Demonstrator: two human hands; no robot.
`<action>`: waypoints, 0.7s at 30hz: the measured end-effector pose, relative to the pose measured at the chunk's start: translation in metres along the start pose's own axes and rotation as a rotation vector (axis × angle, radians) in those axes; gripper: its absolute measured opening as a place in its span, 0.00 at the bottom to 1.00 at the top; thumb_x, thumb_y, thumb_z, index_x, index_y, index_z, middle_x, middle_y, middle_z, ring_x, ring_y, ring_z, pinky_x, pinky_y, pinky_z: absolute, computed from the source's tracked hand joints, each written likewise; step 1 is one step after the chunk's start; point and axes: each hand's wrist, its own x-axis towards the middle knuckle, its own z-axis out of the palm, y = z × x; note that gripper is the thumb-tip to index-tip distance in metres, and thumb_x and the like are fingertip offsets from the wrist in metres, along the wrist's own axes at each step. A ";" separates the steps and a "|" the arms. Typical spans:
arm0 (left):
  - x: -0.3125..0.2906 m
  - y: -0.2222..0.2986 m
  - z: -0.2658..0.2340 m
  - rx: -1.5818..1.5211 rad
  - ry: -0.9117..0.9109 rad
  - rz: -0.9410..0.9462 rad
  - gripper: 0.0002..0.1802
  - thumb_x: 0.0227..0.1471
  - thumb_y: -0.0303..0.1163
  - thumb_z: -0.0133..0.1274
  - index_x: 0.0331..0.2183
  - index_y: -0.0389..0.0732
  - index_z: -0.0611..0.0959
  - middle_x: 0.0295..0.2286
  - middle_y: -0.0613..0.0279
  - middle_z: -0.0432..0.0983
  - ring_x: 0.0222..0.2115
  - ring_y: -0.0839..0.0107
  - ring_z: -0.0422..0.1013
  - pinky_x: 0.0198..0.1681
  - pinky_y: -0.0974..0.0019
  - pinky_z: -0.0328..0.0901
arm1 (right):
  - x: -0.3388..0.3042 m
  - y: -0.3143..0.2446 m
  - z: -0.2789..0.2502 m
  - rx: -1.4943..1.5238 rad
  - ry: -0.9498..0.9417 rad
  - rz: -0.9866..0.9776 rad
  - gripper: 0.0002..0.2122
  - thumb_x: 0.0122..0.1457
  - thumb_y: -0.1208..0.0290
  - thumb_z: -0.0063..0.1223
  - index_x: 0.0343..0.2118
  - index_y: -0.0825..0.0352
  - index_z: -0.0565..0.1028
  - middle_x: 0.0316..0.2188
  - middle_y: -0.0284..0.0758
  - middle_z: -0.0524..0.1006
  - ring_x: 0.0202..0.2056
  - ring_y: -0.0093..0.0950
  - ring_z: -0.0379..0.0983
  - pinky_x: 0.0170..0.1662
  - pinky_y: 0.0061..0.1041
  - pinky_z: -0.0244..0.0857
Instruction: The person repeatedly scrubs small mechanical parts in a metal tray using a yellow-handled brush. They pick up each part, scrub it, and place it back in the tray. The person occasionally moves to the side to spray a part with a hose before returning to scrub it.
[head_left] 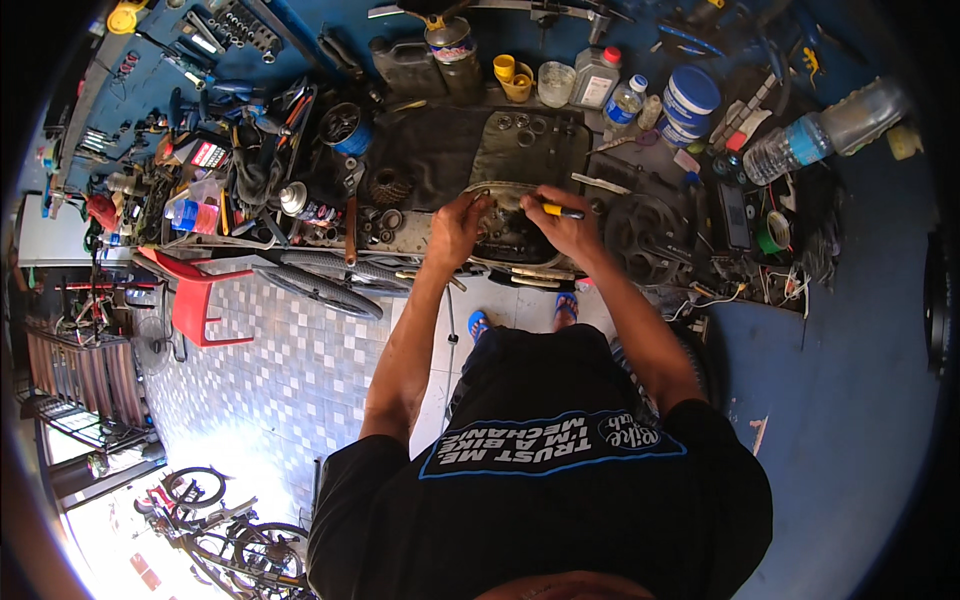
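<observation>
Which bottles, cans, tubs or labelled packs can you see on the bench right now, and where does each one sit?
Clear water bottle: far right, lying tilted, blue label band.
Blue-and-white tub: back right, round, blue lid.
Small clear bottle: left of the tub, blue cap.
Grey rectangular bottle: back centre, red cap.
Metal can: back centre, colourful label.
Dark jerrycan: left of the can.
Red-and-white pack: left clutter.

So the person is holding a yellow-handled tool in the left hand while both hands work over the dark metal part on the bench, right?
Not quite. The head view shows the yellow-handled tool in the right hand, not the left. The left hand rests on the dark metal part, and both hands do work over it on the bench.
</observation>
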 end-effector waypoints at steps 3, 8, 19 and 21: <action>0.003 -0.007 -0.017 0.457 0.020 0.286 0.10 0.61 0.31 0.58 0.39 0.33 0.85 0.32 0.50 0.85 0.31 0.52 0.82 0.35 0.55 0.77 | -0.009 0.006 -0.014 -0.063 0.025 -0.004 0.12 0.65 0.58 0.61 0.39 0.63 0.82 0.28 0.36 0.82 0.30 0.24 0.79 0.36 0.26 0.71; -0.007 -0.028 -0.011 0.891 -0.205 0.158 0.12 0.49 0.33 0.68 0.36 0.39 0.87 0.42 0.53 0.80 0.47 0.46 0.75 0.48 0.50 0.75 | -0.017 0.009 -0.024 -0.081 0.026 -0.051 0.11 0.63 0.62 0.65 0.38 0.65 0.81 0.27 0.36 0.82 0.30 0.27 0.79 0.35 0.27 0.70; -0.010 -0.036 -0.013 0.969 -0.285 0.323 0.10 0.48 0.31 0.65 0.34 0.41 0.86 0.42 0.55 0.77 0.51 0.51 0.72 0.52 0.52 0.73 | -0.037 0.012 -0.013 -0.744 -0.112 -0.308 0.19 0.55 0.68 0.67 0.51 0.58 0.80 0.42 0.33 0.81 0.46 0.37 0.75 0.47 0.34 0.73; -0.008 -0.040 -0.012 0.989 -0.277 0.347 0.11 0.47 0.30 0.65 0.35 0.39 0.85 0.42 0.54 0.77 0.51 0.51 0.72 0.52 0.52 0.73 | -0.042 0.008 -0.018 -0.870 -0.205 -0.277 0.24 0.53 0.72 0.66 0.55 0.55 0.79 0.47 0.30 0.80 0.49 0.35 0.72 0.52 0.31 0.71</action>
